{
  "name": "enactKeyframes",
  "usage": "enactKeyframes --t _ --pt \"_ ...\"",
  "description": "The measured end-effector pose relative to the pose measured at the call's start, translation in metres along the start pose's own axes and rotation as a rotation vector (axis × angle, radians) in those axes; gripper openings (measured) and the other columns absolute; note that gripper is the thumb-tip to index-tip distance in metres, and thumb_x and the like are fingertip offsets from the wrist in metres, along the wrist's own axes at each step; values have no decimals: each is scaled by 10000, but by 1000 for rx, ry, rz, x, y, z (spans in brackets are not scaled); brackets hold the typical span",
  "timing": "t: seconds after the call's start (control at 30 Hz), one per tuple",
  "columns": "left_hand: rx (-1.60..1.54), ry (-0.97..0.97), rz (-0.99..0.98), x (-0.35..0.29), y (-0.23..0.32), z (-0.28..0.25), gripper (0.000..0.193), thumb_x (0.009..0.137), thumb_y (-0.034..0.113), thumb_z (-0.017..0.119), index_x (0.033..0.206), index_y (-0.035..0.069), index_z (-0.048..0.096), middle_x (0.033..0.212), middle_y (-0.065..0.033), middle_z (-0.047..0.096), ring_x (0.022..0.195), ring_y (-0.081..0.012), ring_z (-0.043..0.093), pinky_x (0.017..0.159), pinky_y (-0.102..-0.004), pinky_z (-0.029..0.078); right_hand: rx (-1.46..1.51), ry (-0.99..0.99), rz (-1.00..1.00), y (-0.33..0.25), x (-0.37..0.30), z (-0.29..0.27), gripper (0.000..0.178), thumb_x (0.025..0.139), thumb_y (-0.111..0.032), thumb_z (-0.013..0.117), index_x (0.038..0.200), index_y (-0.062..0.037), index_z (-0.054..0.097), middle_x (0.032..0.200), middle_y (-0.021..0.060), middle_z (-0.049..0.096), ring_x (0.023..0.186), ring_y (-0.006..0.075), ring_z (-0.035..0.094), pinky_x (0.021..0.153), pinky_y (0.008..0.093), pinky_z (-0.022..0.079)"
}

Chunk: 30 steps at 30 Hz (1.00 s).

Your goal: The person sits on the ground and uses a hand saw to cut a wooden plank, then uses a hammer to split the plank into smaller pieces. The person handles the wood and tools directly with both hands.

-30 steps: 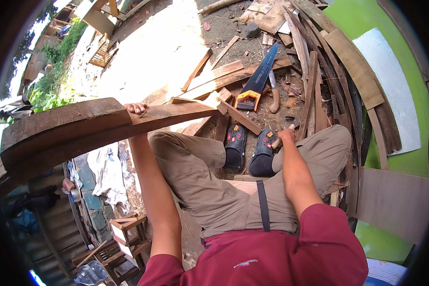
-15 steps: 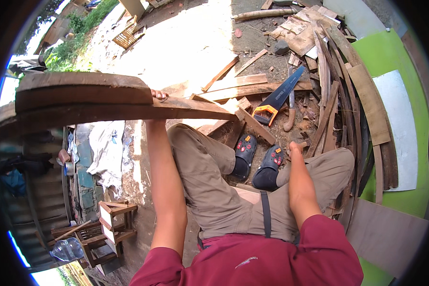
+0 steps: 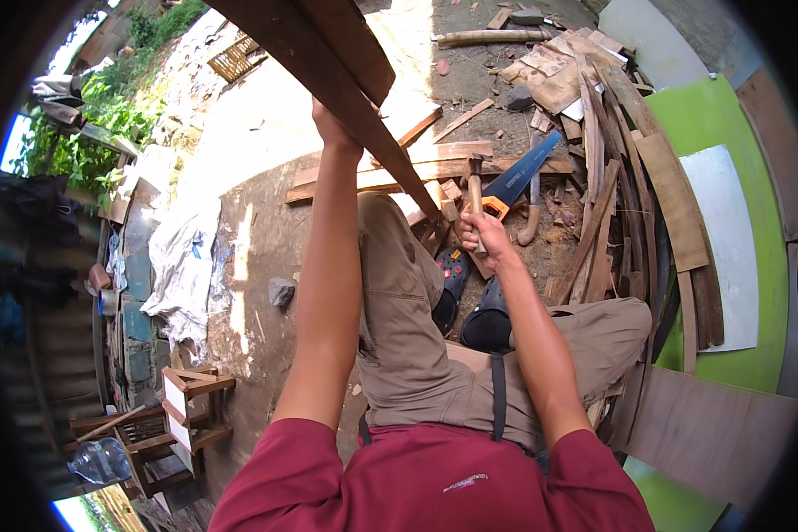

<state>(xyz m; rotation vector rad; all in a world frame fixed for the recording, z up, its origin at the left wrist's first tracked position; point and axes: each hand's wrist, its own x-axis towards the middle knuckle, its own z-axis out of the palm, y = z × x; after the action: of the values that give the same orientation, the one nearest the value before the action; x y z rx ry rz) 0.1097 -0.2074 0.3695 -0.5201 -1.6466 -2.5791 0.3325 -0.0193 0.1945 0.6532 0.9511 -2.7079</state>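
My left hand (image 3: 335, 129) is closed round a long dark wooden beam (image 3: 328, 75), with a shorter wooden piece lying along its upper part. The beam slants from the top of the view down toward the ground before my feet. In my right hand (image 3: 485, 236) is a hammer (image 3: 475, 191), gripped by its wooden handle with the head up. Just beyond that hand lies a handsaw (image 3: 525, 170) with a blue blade and an orange-and-black handle. Beside the saw rests another long tool with a curved wooden handle (image 3: 530, 224).
Boards (image 3: 434, 168) lie on the ground ahead. A pile of wood strips (image 3: 605, 177) and a green panel (image 3: 731, 160) stand along the right. To the left are a white cloth (image 3: 184, 266), a small wooden frame (image 3: 202, 390), a clear plastic bottle (image 3: 99, 461) and a stone (image 3: 281, 292).
The beam has swung from lying across the left to a steep slant, my left hand moving up and right with it. My right hand has moved from beside my right knee toward the middle, showing the hammer.
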Motion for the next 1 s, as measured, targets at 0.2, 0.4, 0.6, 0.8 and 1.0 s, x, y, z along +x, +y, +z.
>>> enactKeyframes --t 0.2,0.4,0.6,0.8,1.0 --pt "-8 63 -52 -2 -15 5 327 1066 345 381 1237 101 514 933 -101 648 746 -245 668 616 -375 581 -178 79 182 35 8 1 134 969 -100 641 900 -85 528 706 -23 490 501 49 414 430 214 340" --pt "-131 1 -38 -3 6 -5 387 1038 345 392 1047 0 568 727 -169 594 605 -312 618 618 -455 558 -241 162 263 55 -29 -52 104 921 -77 641 892 -45 546 702 -1 516 526 72 495 447 265 464" --pt "-73 17 -66 -8 18 -11 410 1046 397 362 1098 24 524 874 -170 585 665 -324 624 675 -492 553 -99 382 199 66 -22 -112 73 901 -35 608 902 23 564 653 40 525 495 120 497 450 299 451" --pt "-69 285 234 -27 25 -3 683 1046 655 271 1245 38 486 995 -140 615 820 -250 650 720 -403 564 21 473 129 62 -18 -121 79 887 -11 596 863 -4 521 630 26 496 487 114 481 437 293 426" --pt "514 346 400 -85 -8 6 983 986 733 447 1512 -82 286 1483 -227 419 1378 -320 419 1168 -434 292 13 510 149 62 -23 -117 81 901 -20 585 858 -17 517 645 15 492 494 98 468 433 281 412"
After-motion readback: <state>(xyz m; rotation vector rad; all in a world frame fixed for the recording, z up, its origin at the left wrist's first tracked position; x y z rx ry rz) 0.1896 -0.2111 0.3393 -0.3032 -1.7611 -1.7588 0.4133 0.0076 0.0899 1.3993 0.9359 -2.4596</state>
